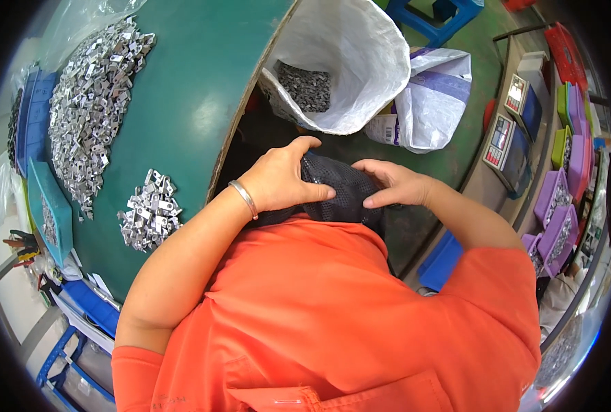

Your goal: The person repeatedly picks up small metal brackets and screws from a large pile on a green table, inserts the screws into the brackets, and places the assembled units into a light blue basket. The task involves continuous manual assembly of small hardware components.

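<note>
my left hand [281,180] lies flat over a dark mesh pouch [340,196], fingers curled down across its top edge and thumb raised toward the far side, so the grip is closed loosely on the fabric. a silver bangle [244,198] sits on that wrist. my right hand [393,184] meets the pouch from the other side, fingertips pinching its right edge, a closed grip on the same mesh. the pouch is bunched between both hands, just in front of my chest and above my orange shirt [333,316], off the edge of the green desk [196,89].

on the desk to my left, a small heap of silver metal brackets [150,210] lies near my left forearm, and a much larger spread of the same brackets [93,103] runs farther out. a teal tray [48,209] sits at the desk's outer edge beside blue trays [31,113].

beyond my hands an open white woven sack [347,62] stands against the desk edge, with grey metal parts [305,88] showing inside. a second white sack with purple print [432,99] leans just beside it. on the right, two weighing scales [511,130] stand on a bench, with purple bins [559,213] of small parts near them.
</note>
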Demonstrator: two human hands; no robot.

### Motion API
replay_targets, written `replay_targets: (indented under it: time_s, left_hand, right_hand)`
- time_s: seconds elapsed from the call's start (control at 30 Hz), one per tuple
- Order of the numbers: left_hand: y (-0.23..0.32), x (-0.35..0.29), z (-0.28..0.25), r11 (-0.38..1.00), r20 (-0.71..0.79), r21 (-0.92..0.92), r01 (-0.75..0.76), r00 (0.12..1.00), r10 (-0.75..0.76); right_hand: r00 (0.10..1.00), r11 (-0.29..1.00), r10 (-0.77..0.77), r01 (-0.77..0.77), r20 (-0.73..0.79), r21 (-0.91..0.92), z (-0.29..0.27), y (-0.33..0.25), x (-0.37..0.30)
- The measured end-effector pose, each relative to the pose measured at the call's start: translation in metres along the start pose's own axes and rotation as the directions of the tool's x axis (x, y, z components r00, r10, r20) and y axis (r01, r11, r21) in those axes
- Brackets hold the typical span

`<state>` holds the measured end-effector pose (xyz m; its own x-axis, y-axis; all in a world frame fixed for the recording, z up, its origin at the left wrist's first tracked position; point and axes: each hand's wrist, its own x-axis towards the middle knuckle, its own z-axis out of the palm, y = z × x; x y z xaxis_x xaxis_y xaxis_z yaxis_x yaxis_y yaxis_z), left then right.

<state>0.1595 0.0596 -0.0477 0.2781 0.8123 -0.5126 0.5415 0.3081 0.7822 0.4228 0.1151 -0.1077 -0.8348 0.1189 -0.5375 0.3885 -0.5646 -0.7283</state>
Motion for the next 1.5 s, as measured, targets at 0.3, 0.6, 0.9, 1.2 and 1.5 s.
replay_targets:
  time_s: [0.3, 0.6, 0.9, 1.2, 1.5]
  left_hand:
    - [0.012, -0.054, 0.011, 0.873, -0.127, 0.261, -0.412, 0.882, 0.454]
    - [0.008, -0.062, 0.010, 0.852, -0.128, 0.288, -0.438, 0.864, 0.487]
    - [-0.017, -0.069, 0.005, 0.976, -0.154, 0.145, -0.165, 0.970, 0.187]
    - [-0.020, -0.072, 0.007, 0.978, -0.183, 0.125, -0.165, 0.965, 0.186]
    - [-0.021, -0.069, 0.006, 0.961, -0.153, 0.195, -0.199, 0.961, 0.230]
  right_hand:
    - [0.819, 0.530, -0.569, 0.293, -0.077, -0.796, 0.058, -0.019, -0.021]
    - [0.762, 0.371, -0.643, 0.224, -0.076, -0.901, 0.077, -0.022, -0.025]
    - [0.904, 0.691, -0.368, 0.109, -0.219, -0.715, 0.055, -0.018, -0.021]
    - [0.907, 0.831, -0.373, 0.235, -0.193, -0.505, 0.036, -0.024, -0.060]
    - [0.985, 0.860, -0.065, -0.026, -0.159, -0.510, 0.084, -0.050, -0.047]
